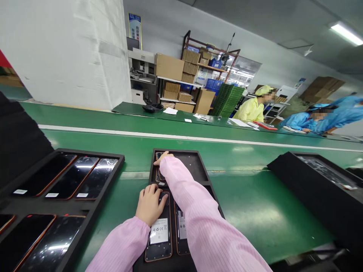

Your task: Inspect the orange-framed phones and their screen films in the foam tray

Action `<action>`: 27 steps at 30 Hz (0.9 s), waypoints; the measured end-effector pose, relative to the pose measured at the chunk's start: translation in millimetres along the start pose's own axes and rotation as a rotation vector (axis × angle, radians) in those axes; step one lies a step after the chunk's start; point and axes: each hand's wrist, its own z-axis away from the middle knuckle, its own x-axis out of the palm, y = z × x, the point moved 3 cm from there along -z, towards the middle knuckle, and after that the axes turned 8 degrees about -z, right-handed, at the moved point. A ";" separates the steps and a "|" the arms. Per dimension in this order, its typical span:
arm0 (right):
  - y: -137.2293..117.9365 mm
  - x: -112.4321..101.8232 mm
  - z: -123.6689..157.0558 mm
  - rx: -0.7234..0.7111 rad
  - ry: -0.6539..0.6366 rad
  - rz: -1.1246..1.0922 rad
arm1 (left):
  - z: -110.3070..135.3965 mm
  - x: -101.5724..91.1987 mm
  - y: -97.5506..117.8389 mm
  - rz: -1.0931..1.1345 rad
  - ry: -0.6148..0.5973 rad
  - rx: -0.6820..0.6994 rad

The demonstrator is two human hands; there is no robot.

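The left hand point(149, 204) is lying palm-down on the top end of a phone point(159, 234), fingers loosely spread and slightly bent over it, pressing rather than pinching. That phone is lying back-up, white label showing, in the near left slot of the middle tray point(195, 164). The right hand point(162, 157) is reaching across to the tray's far left corner, its fingertips curling onto the far end of a second phone point(158, 172). Whether they are gripping it or only touching it cannot be told. The pink sleeve is covering much of the tray's middle.

A third phone point(180, 226) is sitting back-up just beside the first one, in the next near slot. The tray's far right slot is showing bare black.

The left tray point(115, 170) is holding phones with dark screens up point(70, 177), three in its far row and more in its near row. The right tray point(295, 177) is sitting at an angle, its contents too glary to tell.

The three trays are resting along the near edge of the green worktop point(249, 204), with open green room between the middle tray and the right one. Along the far edge, a person in yellow point(251, 109) and a person in blue point(300, 121) are working.
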 end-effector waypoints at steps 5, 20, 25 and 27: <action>21.4 -39.8 -1.1 -0.122 -0.016 -0.157 | 1.0 -0.2 -3.0 -0.002 -0.010 -0.001; 219.7 -57.5 149.6 -0.084 -0.091 0.175 | 4.1 4.5 -6.5 0.010 0.022 0.026; 212.3 -43.1 151.0 -0.018 -0.002 0.257 | 0.9 0.0 -8.2 0.119 0.039 -0.010; 210.1 -39.7 153.2 -0.004 0.016 0.258 | 0.2 -6.0 -10.2 0.239 0.035 -0.026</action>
